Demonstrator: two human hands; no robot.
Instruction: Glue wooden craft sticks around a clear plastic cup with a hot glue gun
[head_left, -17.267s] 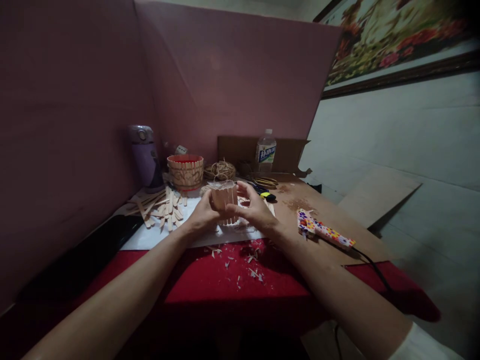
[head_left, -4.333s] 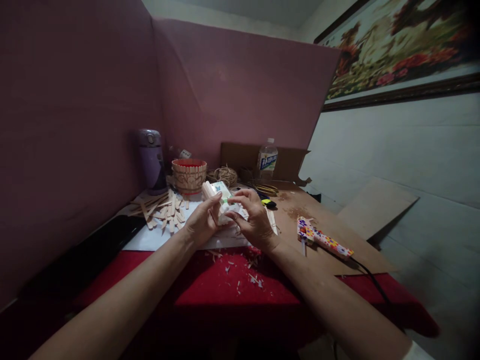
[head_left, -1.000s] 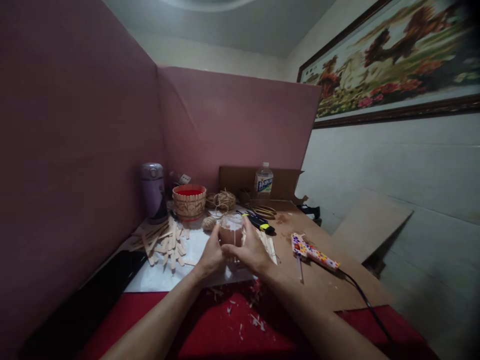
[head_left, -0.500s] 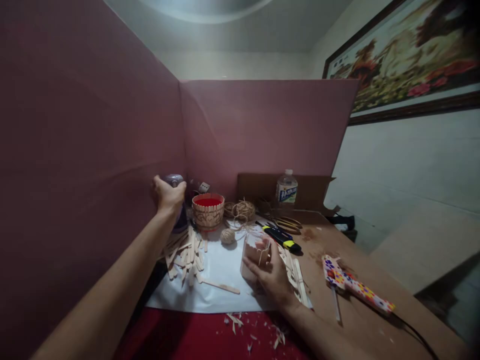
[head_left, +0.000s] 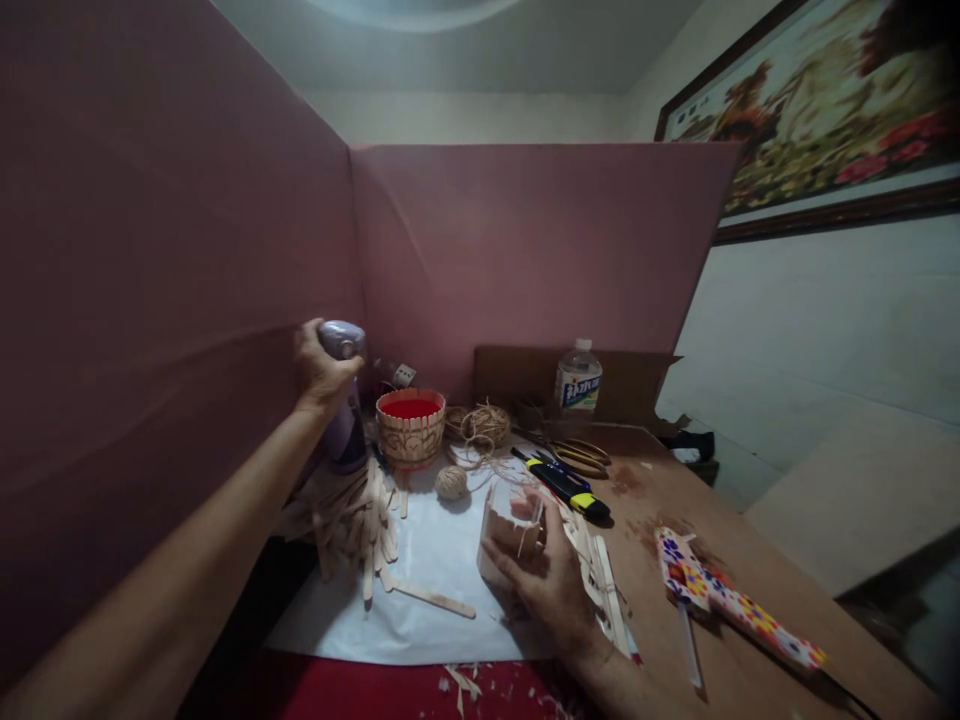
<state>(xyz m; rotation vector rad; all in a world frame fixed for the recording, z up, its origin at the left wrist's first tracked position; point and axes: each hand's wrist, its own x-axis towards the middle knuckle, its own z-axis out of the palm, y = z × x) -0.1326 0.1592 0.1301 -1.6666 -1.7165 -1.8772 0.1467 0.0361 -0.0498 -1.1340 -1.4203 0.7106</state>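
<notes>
My left hand (head_left: 321, 370) is wrapped round the top of a purple bottle (head_left: 343, 430) that stands upright by the pink partition. In my right hand (head_left: 546, 570) is a clear plastic container (head_left: 501, 520), held low over the white sheet; pieces of wooden craft stick seem to line part of it. A loose pile of craft sticks (head_left: 352, 520) lies just in front of the bottle. More craft sticks (head_left: 611, 590) lie behind my right hand, partly hidden by it. Close to the container sits a small twine ball (head_left: 451, 483).
A stick-clad pot (head_left: 411, 440) with a red inside stands beside the bottle. Behind are a twine coil (head_left: 487, 425), scissors (head_left: 581, 457) and a labelled bottle (head_left: 578, 380). A black-yellow utility knife (head_left: 570, 490) and a flowered glue gun (head_left: 735, 605) lie at right.
My left hand has risen slightly and shifted left on the purple bottle, and more of its top shows. My right hand keeps its hold on the container. The view has shifted a little.
</notes>
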